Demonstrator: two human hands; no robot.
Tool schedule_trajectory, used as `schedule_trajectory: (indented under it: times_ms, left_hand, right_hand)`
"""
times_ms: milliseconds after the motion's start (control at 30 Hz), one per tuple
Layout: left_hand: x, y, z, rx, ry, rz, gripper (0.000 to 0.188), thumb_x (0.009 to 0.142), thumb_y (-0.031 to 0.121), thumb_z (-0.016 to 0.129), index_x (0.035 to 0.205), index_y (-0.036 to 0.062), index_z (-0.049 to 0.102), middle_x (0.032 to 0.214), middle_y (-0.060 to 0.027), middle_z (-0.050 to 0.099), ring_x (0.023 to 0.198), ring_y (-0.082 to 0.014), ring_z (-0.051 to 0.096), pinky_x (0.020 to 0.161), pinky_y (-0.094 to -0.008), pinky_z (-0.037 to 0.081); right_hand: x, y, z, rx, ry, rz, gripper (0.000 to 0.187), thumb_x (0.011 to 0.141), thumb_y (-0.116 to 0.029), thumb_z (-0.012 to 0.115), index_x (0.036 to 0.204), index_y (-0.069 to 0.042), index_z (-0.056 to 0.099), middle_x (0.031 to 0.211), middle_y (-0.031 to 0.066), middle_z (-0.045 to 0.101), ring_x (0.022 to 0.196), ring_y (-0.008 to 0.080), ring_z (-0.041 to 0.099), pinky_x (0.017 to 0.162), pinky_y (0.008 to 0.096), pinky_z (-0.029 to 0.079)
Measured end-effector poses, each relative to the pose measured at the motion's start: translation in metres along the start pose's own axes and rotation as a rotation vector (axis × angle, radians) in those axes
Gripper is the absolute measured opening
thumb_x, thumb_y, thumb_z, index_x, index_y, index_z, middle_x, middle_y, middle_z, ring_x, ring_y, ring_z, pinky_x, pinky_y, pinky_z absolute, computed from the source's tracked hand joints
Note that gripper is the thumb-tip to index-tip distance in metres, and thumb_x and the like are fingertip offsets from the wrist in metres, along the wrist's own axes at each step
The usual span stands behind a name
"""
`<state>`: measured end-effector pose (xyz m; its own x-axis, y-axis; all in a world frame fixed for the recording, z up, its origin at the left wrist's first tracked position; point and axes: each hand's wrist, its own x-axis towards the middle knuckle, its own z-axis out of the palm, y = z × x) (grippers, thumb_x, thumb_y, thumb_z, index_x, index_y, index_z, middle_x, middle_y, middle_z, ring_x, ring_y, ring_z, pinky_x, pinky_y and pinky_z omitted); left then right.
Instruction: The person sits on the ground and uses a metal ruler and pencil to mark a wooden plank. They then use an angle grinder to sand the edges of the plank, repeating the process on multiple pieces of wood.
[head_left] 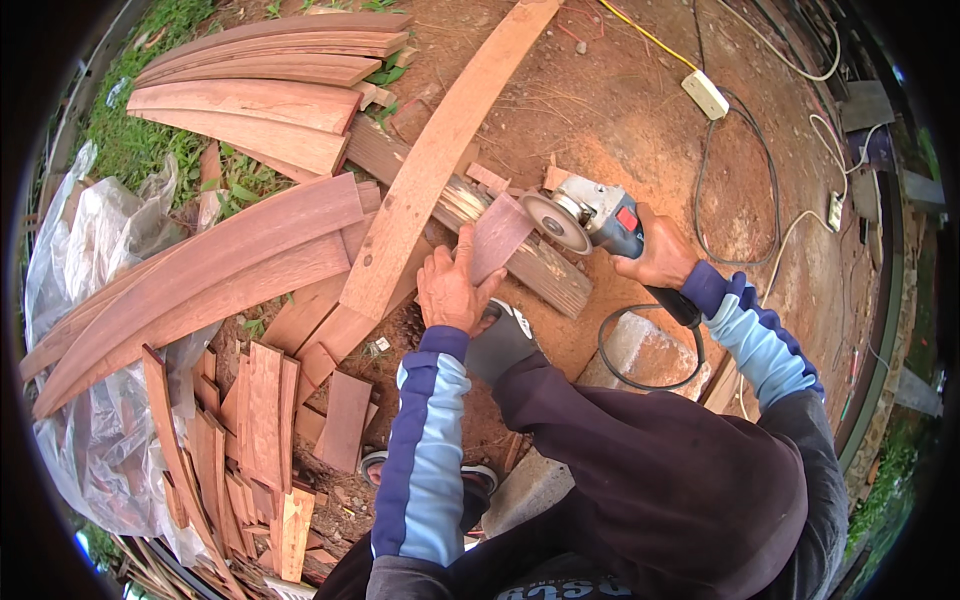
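Observation:
My left hand presses down on a short, reddish wooden board, its fingers spread along the near end. That board lies across a thick, rough timber. In my right hand is an angle grinder, gripped round its dark body. The grinder's round disc stands at the board's far right end; whether it touches the wood is hard to tell. Just below my left hand, a grey-covered end of a dark-clad limb, apparently my foot, rests near the board.
A long curved plank slants across the timber. Curved boards are stacked at far left, with short offcuts nearer. Clear plastic sheeting lies left. A power strip, loose cables and a concrete block are right.

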<state>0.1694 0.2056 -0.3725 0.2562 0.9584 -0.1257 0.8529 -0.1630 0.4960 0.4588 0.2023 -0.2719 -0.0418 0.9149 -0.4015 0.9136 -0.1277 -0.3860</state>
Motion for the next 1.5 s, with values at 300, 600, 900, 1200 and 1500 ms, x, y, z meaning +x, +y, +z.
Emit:
schedule_trajectory:
  times_ms: [300, 600, 900, 1200, 1500]
  left_hand:
    - [-0.0004, 0.0011, -0.0045, -0.014, -0.018, -0.01, 0.079, 0.071, 0.039, 0.076, 0.139, 0.016, 0.043, 0.093, -0.0157, 0.054, 0.09, -0.033, 0.054, 0.079, -0.0438, 0.042]
    - [-0.0008, 0.0002, -0.0028, -0.02, -0.021, -0.022, 0.08, 0.072, 0.039, 0.076, 0.14, 0.0174, 0.042, 0.094, -0.0152, 0.053, 0.091, -0.0322, 0.053, 0.08, -0.0431, 0.041]
    - [-0.0013, -0.0004, -0.0007, -0.008, -0.002, -0.005, 0.079, 0.072, 0.04, 0.076, 0.14, 0.0149, 0.044, 0.093, -0.0142, 0.052, 0.089, -0.0311, 0.053, 0.079, -0.0419, 0.041]
    - [-0.0013, -0.0002, -0.0003, -0.002, 0.01, -0.002, 0.079, 0.071, 0.04, 0.076, 0.139, 0.0153, 0.044, 0.092, -0.0135, 0.052, 0.088, -0.0306, 0.053, 0.078, -0.0418, 0.041]
    - [-0.0006, -0.0005, 0.0004, 0.003, 0.012, 0.001, 0.08, 0.071, 0.04, 0.077, 0.139, 0.0157, 0.044, 0.092, -0.0139, 0.052, 0.089, -0.0307, 0.053, 0.078, -0.0422, 0.041]
  right_hand:
    - [0.0007, 0.0016, 0.0026, 0.004, -0.012, 0.01, 0.059, 0.065, -0.031, 0.073, 0.096, 0.013, 0.048, 0.073, 0.0312, 0.059, 0.072, 0.0443, 0.063, 0.065, 0.0451, 0.05]
    - [0.0001, -0.0001, 0.0009, 0.003, -0.021, 0.018, 0.06, 0.064, -0.03, 0.073, 0.097, 0.015, 0.049, 0.075, 0.0315, 0.06, 0.072, 0.0437, 0.064, 0.065, 0.0446, 0.051]
    - [0.0013, 0.0017, 0.0027, -0.008, -0.02, 0.011, 0.061, 0.066, -0.03, 0.073, 0.098, 0.015, 0.049, 0.074, 0.0314, 0.06, 0.071, 0.0436, 0.064, 0.065, 0.0447, 0.051]
    - [0.0013, -0.0009, 0.0016, -0.003, -0.026, 0.024, 0.061, 0.065, -0.031, 0.073, 0.099, 0.014, 0.049, 0.076, 0.0313, 0.061, 0.073, 0.0436, 0.064, 0.066, 0.0448, 0.051]
    - [0.0011, -0.0034, 0.0, -0.029, -0.036, 0.037, 0.063, 0.065, -0.031, 0.072, 0.101, 0.015, 0.049, 0.075, 0.0316, 0.06, 0.072, 0.0433, 0.064, 0.066, 0.0442, 0.051]
